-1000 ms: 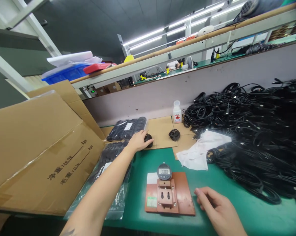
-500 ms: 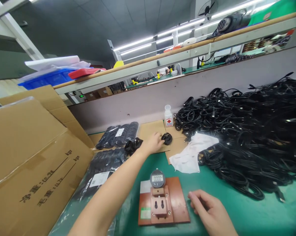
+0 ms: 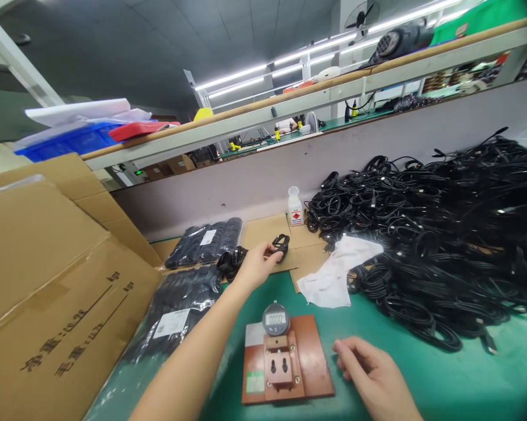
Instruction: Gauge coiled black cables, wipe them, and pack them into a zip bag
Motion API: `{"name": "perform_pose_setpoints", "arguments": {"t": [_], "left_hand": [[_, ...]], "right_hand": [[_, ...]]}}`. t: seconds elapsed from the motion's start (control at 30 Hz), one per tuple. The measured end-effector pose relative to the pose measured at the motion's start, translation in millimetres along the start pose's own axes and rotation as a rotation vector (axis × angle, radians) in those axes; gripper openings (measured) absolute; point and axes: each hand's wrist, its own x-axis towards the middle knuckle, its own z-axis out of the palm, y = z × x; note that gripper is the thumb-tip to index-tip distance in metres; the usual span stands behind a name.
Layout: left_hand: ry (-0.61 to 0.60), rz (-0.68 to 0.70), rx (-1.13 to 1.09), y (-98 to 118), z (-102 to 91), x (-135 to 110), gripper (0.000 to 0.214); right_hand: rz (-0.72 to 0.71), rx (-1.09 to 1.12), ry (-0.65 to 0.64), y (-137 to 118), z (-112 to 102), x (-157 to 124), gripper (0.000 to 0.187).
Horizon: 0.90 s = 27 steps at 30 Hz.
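Note:
My left hand (image 3: 258, 263) reaches over the cardboard at the back of the bench, its fingers closed on a coiled black cable (image 3: 282, 247) that is tipped up on edge. Just left of that hand lie more black cable coils (image 3: 232, 262). Near the front, my right hand (image 3: 371, 371) rests above the green mat with fingers curled in and thumb against them; no object shows in it. Between my forearms stands a digital dial gauge (image 3: 276, 318), its display showing zeros, mounted on a reddish-brown base plate (image 3: 314, 356) with a metal block fixture (image 3: 280, 368).
Bagged cable coils (image 3: 180, 310) lie left, beside a large cardboard box (image 3: 62, 280). A tangled heap of black cables (image 3: 421, 234) covers the right side. A white cloth (image 3: 333, 280) and a white bottle (image 3: 295, 207) are at the middle back. A shelf rail (image 3: 246, 120) runs above.
My left hand has closed on the cable coil and drawn it left and up off the cardboard, tilting it. My right hand stays in place. The view has shifted slightly.

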Motion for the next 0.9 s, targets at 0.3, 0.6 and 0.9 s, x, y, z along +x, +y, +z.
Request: {"name": "perform_pose_setpoints", "arguments": {"t": [0.3,0.6,0.9], "left_hand": [[0.14,-0.059,-0.796,0.1,-13.0,-115.1,0.044],[0.041,-0.116,-1.378,16.1,13.5,-247.6,0.032],[0.147,-0.199,-1.173,6.4,55.8,-300.2,0.04]], "right_hand": [[-0.015,-0.068,0.004,-0.3,-0.1,-0.9,0.045],[0.018,-0.111,0.018,-1.4,0.4,0.8,0.047],[0.094,0.2,-0.117,-39.6,20.5,-47.9,0.04]]}}
